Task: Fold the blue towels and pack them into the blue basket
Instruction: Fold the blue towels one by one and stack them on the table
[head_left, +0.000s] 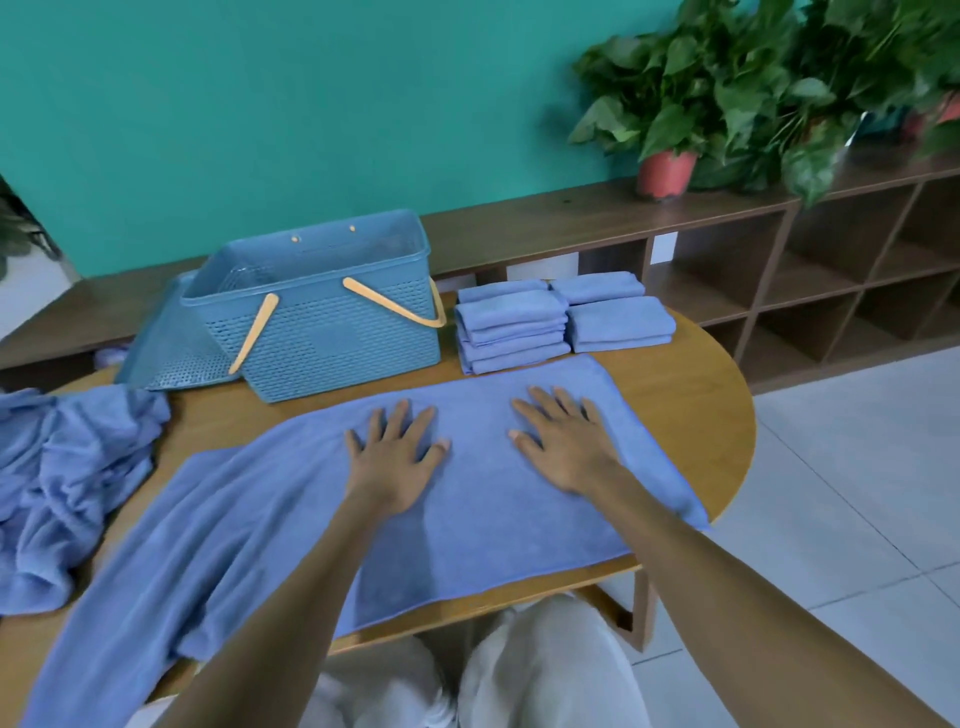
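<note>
— Knees in pale trousers sit right under us at six o'clock, below the table (691, 395) edge. Both palms lie flat on the towel (467, 514) spread across it: left hand (397, 457) and right hand (563, 449), fingers straight and splayed, gripping nothing.

— How far along do we judge ourselves?

— Partway. Two folded stacks (563, 317) wait at one o'clock, just beside the basket (327, 322) at eleven. We can't see any towels inside it, so packing seems not begun. A crumpled pile (67, 478) at nine o'clock is left to fold.

— Room to work?

— Tight. The towel's left end hangs off the near edge at seven, and its right corner overhangs the rim at three. Bare wood shows only between the towel and the basket.
</note>
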